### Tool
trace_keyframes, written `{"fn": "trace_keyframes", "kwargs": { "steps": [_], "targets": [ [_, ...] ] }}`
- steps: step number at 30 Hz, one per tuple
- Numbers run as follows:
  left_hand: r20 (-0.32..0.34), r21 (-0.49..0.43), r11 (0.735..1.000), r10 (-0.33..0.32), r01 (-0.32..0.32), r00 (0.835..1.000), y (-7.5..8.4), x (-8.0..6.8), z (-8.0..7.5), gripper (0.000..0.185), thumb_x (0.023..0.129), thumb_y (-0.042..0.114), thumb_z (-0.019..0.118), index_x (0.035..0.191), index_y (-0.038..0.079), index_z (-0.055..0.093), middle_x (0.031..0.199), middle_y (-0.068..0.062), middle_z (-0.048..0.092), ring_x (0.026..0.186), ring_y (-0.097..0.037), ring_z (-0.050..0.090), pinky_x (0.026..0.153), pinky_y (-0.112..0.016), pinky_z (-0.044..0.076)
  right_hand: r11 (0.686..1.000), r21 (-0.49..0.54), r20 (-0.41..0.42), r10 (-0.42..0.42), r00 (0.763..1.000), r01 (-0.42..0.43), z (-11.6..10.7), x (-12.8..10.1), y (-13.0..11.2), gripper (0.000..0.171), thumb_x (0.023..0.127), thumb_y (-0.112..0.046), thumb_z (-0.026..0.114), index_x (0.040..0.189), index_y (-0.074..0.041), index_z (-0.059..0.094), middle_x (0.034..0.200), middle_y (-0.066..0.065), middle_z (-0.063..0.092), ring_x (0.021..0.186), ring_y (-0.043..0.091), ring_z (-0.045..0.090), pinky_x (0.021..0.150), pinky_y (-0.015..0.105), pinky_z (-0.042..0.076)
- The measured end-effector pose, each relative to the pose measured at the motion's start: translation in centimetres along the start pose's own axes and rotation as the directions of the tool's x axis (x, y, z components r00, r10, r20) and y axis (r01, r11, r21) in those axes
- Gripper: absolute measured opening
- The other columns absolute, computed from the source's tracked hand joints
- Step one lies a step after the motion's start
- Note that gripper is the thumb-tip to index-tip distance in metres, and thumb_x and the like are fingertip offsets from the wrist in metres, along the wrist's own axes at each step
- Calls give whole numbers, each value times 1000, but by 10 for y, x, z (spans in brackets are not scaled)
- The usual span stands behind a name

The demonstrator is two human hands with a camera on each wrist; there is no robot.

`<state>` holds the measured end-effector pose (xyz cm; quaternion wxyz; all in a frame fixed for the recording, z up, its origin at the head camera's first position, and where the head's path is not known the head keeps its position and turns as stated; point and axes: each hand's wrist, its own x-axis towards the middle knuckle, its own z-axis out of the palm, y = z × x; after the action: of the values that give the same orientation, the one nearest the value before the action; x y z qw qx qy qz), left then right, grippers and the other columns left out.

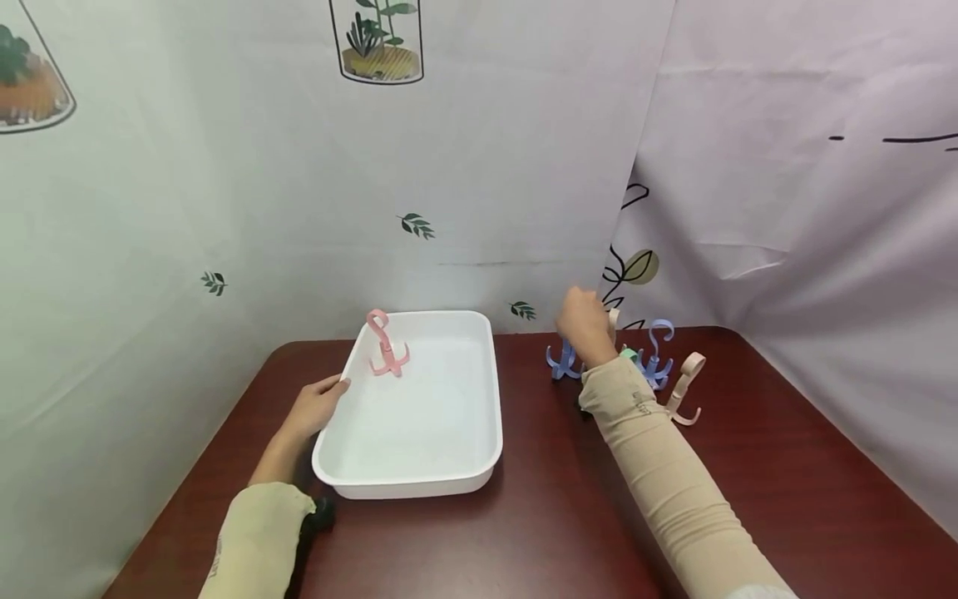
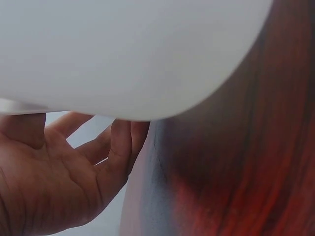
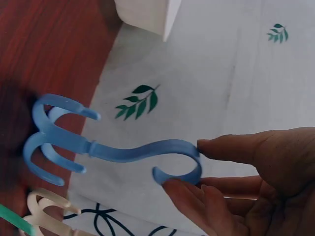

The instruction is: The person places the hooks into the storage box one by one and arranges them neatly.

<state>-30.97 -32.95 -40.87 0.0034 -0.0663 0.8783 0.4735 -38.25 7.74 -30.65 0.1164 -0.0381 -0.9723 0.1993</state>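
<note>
My right hand [image 1: 584,323] is at the back of the table, pinching a blue four-pronged hanger hook [image 3: 120,151] by its curled top between thumb and fingers. In the right wrist view, the hook's prongs are down at the tabletop; whether they touch it I cannot tell. A white tray [image 1: 422,424] lies left of centre, and my left hand [image 1: 313,408] holds its left rim. The left wrist view shows the thumb and fingers reaching up to the tray's edge, their tips hidden by its wall. Inside the tray stands a pink hook [image 1: 389,358].
Right of my right hand stand another blue hook [image 1: 654,370] and a cream hook [image 1: 683,393]. A green hook [image 1: 629,355] and a second cream hook [image 1: 614,318] are partly hidden by my arm. A pale printed curtain [image 1: 486,166] hangs behind the dark red table [image 1: 554,532].
</note>
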Motion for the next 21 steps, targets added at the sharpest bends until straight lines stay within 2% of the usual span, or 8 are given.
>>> {"fn": "trace_keyframes", "kwargs": {
  "steps": [5, 9, 12, 16, 18, 21],
  "targets": [
    [-7, -7, 1000, 4, -4, 1000, 1, -1, 1, 62, 107, 38, 38, 149, -8, 35, 138, -36, 48, 113, -44, 60, 82, -44, 58, 1000, 7, -27, 8, 1000, -8, 5, 2, 0, 20, 90, -13, 67, 99, 4, 61, 95, 25, 66, 80, 40, 67, 62, 48, 55],
    [-10, -5, 1000, 0, 0, 1000, 0, -2, 1, 62, 107, 37, 38, 149, -8, 35, 138, -36, 48, 112, -44, 61, 81, -43, 58, 1000, 26, -26, -5, 1000, 6, 5, 1, 0, 21, 88, -12, 68, 99, 4, 60, 92, 24, 66, 77, 37, 66, 59, 46, 54],
    [-10, -4, 1000, 3, -3, 1000, -1, -2, 1, 61, 107, 36, 38, 148, -9, 35, 137, -36, 48, 113, -44, 60, 82, -44, 58, 998, 52, -29, -37, 999, 38, 0, -2, -1, 18, 87, -8, 67, 97, 5, 59, 90, 23, 65, 74, 35, 66, 57, 43, 53],
    [-8, -3, 1000, 15, -15, 1000, -1, -1, 1, 61, 107, 36, 38, 148, -8, 35, 138, -36, 48, 115, -44, 59, 85, -45, 56, 992, 73, -90, -96, 991, 102, -15, -7, -10, 21, 85, -7, 72, 95, 6, 59, 90, 22, 64, 76, 35, 66, 59, 43, 54],
    [-8, -1, 1000, 15, -15, 1000, 0, 0, 1, 61, 107, 36, 38, 149, -8, 35, 139, -35, 48, 115, -44, 59, 86, -46, 56, 986, 77, -134, -136, 982, 147, -24, -10, -18, 22, 84, -8, 74, 91, 4, 57, 86, 19, 62, 74, 32, 63, 59, 42, 53],
    [-6, -5, 1000, 6, -6, 1000, 0, -1, 1, 61, 106, 36, 38, 149, -8, 35, 139, -35, 47, 116, -44, 58, 87, -47, 56, 977, 69, -169, -190, 967, 204, -36, -13, -33, 22, 83, -6, 72, 74, -1, 52, 71, 11, 55, 63, 23, 53, 53, 36, 46]
  ]
}}
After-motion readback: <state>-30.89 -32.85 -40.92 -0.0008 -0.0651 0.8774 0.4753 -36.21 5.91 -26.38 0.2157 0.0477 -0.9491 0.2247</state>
